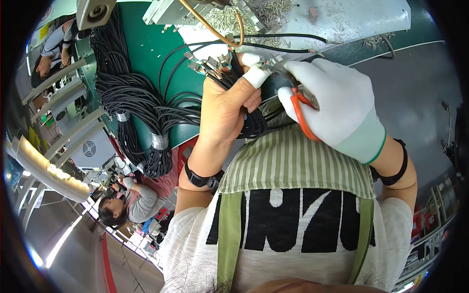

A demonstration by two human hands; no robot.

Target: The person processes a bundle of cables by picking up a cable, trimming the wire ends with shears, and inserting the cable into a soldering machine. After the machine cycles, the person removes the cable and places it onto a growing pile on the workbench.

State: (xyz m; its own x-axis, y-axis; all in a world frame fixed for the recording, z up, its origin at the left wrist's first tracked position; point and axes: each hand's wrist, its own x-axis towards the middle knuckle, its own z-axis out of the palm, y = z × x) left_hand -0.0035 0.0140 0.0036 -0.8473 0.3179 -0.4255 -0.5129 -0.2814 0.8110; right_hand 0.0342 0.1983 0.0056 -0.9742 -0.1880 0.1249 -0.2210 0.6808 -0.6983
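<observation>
My left hand (222, 105), with white covers on thumb and a fingertip, is closed around a bunch of black cables (251, 126). Metal-shelled connectors (212, 64) with thin coloured wires stick out of the bunch above the fist. One connector (269, 62) is pinched at the thumb tip. My right hand (342, 102), in a white glove with a green cuff, grips red-handled pliers (304, 117). The dark jaws of the pliers point left, close to the pinched connector; whether they touch it is hard to tell.
Thick tied bundles of black cable (132, 90) lie on the green table (146, 44) at left. A metal machine part (171, 10) with a brass-coloured tube stands at the far side, beside a pale sheet (337, 19) strewn with small metal scraps. Two people work at the left.
</observation>
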